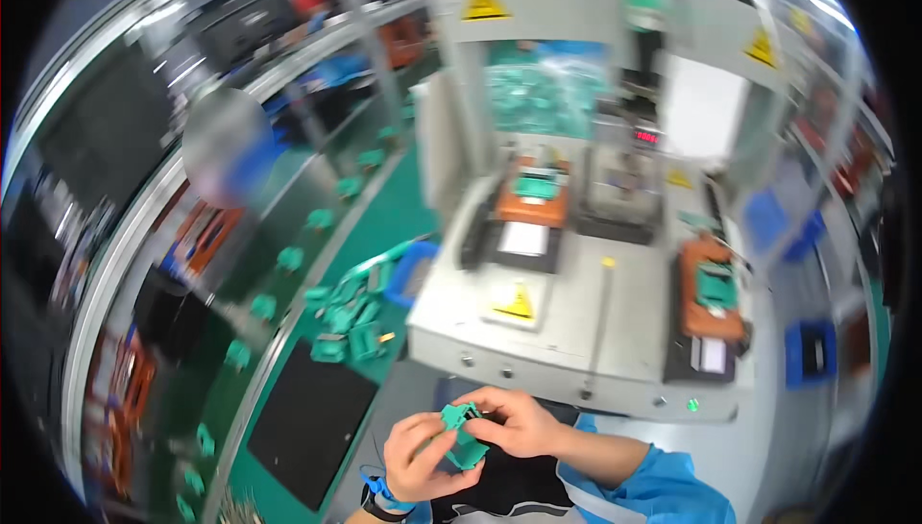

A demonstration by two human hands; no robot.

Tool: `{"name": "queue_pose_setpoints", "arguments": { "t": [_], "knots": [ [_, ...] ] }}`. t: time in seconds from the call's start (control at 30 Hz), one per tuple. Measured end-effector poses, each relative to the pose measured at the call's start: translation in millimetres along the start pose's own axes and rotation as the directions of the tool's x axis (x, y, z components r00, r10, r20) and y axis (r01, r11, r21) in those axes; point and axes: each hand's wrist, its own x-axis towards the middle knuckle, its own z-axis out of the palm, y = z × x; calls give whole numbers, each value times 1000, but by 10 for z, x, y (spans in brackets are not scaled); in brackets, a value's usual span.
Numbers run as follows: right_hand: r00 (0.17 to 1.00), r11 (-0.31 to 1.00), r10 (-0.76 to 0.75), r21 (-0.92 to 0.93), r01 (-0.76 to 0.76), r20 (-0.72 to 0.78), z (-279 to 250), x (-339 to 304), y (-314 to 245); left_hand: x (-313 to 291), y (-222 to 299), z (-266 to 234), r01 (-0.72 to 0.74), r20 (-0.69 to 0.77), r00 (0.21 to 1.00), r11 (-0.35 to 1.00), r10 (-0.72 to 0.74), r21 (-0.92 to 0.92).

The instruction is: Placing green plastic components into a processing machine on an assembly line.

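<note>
Close to my body, in front of the machine's front edge, I hold a green plastic housing (468,451) with dark slots near its top. My left hand (419,457) wraps its fingers and thumb around the housing's left side and lower end. From the right, my right hand (519,422) grips the upper part, thumb and fingertips pressed on it. Whether a smaller part sits between those fingertips cannot be made out. A blue strap and a dark band circle my left wrist.
A white bench machine (557,332) carries two orange fixtures (531,207) (684,274) holding green parts. Left of it lie a pile of green housings (351,308), a blue bin (411,274) and a black mat (313,418). Green pieces line a conveyor (252,332) along the left.
</note>
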Motion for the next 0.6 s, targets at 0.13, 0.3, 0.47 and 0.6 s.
{"name": "queue_pose_setpoints", "arguments": {
  "t": [0.13, 0.3, 0.47, 0.6],
  "knots": [
    [931, 984, -164, 8, 176, -326, -554, -744, -255, 560, 274, 607, -279, 161, 933, 930, 321, -239],
    [635, 888, -449, -237, 393, -628, -991, -1611, -656, 1131, 671, 1312, -345, 228, 803, 741, 551, -576],
    [111, 803, -595, -591, 68, -796, -1335, -2405, -975, 1662, 657, 2186, 20, 442, 865, 864, 237, -503],
    [148, 673, -734, -739, 33, -663, -1576, -2514, -1119, 1791, 703, 2723, 210, 599, 798, 900, 68, -382]
  ]
}}
